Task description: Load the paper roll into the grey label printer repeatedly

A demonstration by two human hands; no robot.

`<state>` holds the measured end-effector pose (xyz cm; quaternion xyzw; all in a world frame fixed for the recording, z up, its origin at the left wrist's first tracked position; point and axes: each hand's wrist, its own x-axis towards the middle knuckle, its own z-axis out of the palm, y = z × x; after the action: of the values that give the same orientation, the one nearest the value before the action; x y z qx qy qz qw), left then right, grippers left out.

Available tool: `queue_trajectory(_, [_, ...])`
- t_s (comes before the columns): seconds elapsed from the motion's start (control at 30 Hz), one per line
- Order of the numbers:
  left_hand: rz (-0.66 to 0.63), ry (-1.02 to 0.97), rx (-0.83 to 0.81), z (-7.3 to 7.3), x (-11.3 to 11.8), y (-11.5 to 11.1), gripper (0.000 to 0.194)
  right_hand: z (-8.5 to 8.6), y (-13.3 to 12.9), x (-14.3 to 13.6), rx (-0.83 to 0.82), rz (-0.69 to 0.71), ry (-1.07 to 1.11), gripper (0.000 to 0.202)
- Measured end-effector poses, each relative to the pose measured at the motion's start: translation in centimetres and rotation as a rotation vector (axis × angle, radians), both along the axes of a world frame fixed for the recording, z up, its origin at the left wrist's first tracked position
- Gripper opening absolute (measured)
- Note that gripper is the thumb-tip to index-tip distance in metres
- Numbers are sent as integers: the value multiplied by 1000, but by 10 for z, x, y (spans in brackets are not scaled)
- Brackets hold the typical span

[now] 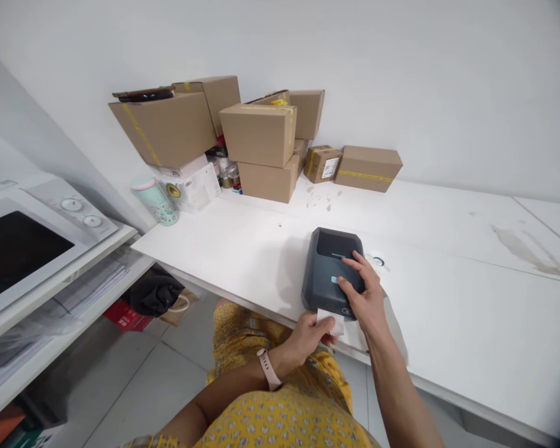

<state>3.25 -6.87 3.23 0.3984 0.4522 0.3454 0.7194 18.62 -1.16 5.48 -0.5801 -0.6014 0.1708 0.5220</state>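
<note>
A dark grey label printer (324,267) stands near the front edge of the white table. White label paper (336,325) sticks out of its near side, and my left hand (308,336) pinches that paper between thumb and fingers. My right hand (366,292) rests on the printer's top and right side, fingers spread, with the thumb by the small light button (335,280). Under my right wrist lies a pale flat sheet or pad (392,317); what it is I cannot tell. A small white piece with a dark ring (378,261) lies right of the printer.
Cardboard boxes (261,134) taped in yellow are stacked at the back left, with a smaller box (324,165) and a long box (368,168) beside them. A mint tumbler (156,202) stands at the table's left end. A white microwave (42,230) sits on a shelf at far left.
</note>
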Motion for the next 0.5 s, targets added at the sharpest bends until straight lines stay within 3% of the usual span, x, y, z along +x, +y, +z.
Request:
queue_trajectory(0.2, [-1, 7, 22, 4, 0, -2, 54, -3, 0, 0, 19, -5, 26, 38])
queue_trajectory(0.5, [34, 29, 6, -1, 1, -3, 54, -3, 1, 0, -4, -7, 45, 40])
